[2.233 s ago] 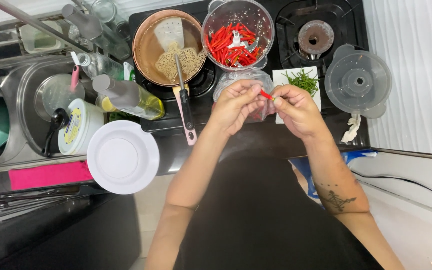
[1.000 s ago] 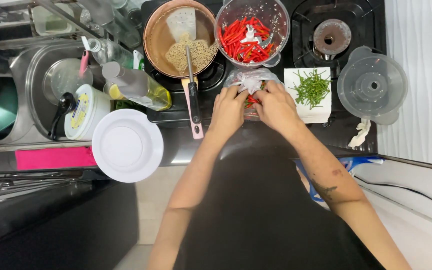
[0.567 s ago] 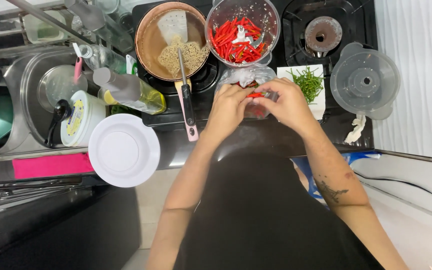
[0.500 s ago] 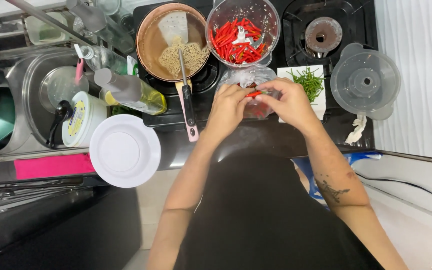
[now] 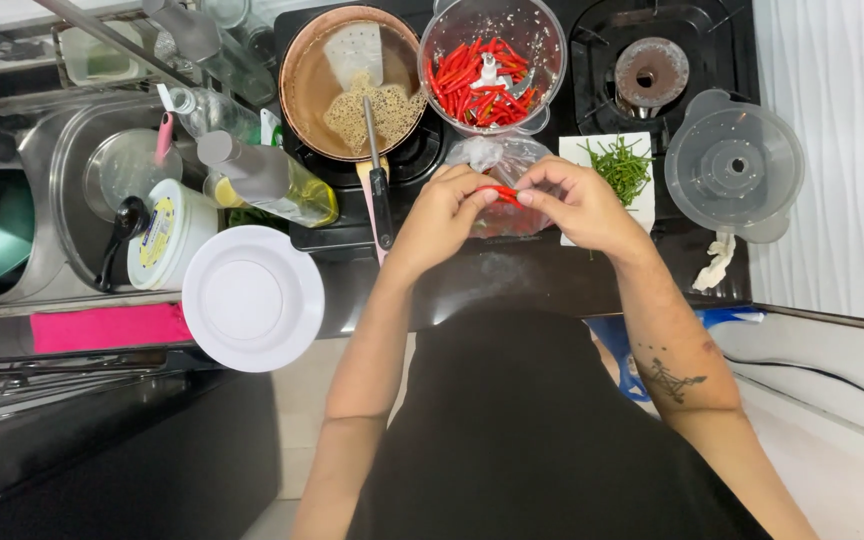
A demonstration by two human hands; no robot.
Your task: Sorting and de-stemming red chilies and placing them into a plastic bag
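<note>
Head view: left hand point(image 5: 442, 215) and right hand point(image 5: 577, 205), fingers pinched on one small red chilli point(image 5: 500, 192) above clear plastic bag point(image 5: 502, 185). Clear chopper bowl point(image 5: 492, 65) already part-filled with chillies; bag's remainder cannot be told.

You are standing in a home kitchen. A black gas hob point(image 5: 552, 270) lies before you, with a bare burner point(image 5: 650, 72) near its far right corner. A copper-coloured pan point(image 5: 304, 75) of pale grains sits on another burner at the far edge. A chopper bowl point(image 5: 492, 62) of red chillies, a white board point(image 5: 607, 170) of green stems and a clear lid point(image 5: 734, 165) are food-preparation gear. Left of the hob is a steel sink point(image 5: 62, 190) holding a pot, with an oil bottle point(image 5: 272, 182) and white plate point(image 5: 252, 297) beside it.
</note>
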